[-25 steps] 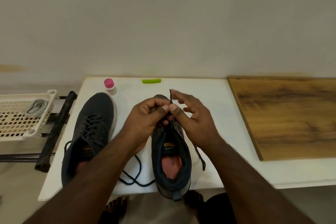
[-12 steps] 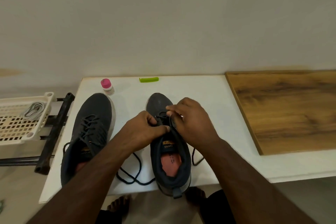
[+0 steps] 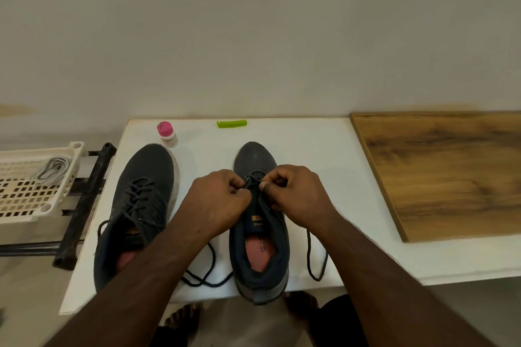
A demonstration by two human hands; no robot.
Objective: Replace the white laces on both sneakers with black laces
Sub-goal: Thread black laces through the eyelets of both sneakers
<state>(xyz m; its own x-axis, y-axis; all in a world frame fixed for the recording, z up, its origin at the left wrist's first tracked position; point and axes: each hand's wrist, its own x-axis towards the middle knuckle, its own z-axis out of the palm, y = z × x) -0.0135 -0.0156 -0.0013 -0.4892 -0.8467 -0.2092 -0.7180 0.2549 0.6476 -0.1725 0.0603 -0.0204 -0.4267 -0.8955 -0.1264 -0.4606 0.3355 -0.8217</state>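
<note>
I see both hands over the right sneaker [image 3: 258, 234], which stands toe-away near the front edge of the white table [image 3: 324, 149], its heel just past that edge. My left hand [image 3: 218, 201] has its fingers curled and pinching the black lace [image 3: 255, 179] at the lowest eyelets; my right hand [image 3: 296, 194] pinches the same lace from the other side, thumbnail showing. Exactly how the lace runs under the fingers I cannot tell, since the hands cover the eyelet rows. Loose lace ends trail onto the table on both sides of the shoe, one looping close to the front edge.

The left sneaker [image 3: 141, 205] lies just beside, already threaded in black, its heel hidden under my left forearm. Behind the shoes there is bare table up to a pink-capped bottle [image 3: 167, 134] and a green clip [image 3: 231, 123] near the wall. To the right a wooden board [image 3: 451, 172] lies on the table, cut off by the frame. Off the table's left edge, a cream basket [image 3: 33, 191] holds a pale bundle of lace [image 3: 53, 167], partly out of view.
</note>
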